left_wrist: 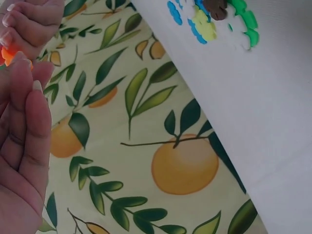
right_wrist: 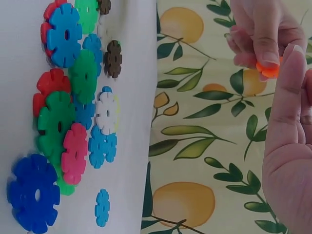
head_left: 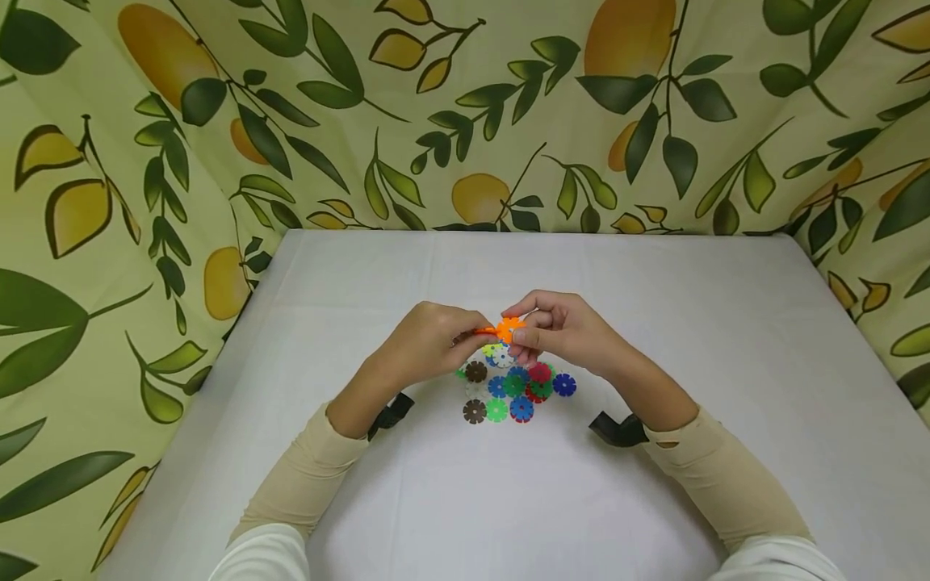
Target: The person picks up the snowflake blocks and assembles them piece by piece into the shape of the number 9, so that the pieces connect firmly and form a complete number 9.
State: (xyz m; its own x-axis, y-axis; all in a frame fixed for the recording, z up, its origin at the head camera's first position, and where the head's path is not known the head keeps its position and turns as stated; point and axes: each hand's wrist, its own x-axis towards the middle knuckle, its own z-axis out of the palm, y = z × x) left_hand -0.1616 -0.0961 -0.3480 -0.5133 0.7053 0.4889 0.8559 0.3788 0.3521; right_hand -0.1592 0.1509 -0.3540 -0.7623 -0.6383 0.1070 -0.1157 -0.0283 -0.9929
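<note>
My left hand pinches an orange notched disc, seen edge-on between thumb and fingers. Facing the camera, a second orange disc is held by my right hand, its thumb on the disc's face. The two discs meet at their rims above the table; whether their notches are joined cannot be made out. In the right wrist view only a bit of orange disc shows at the left fingertips. Fingers hide most of the orange in the left wrist view.
Below the hands lie several loose notched discs, some overlapping: a dark blue disc, a pink disc, a white disc and a brown disc. They rest on a white-covered table. Patterned cloth hangs behind and at both sides.
</note>
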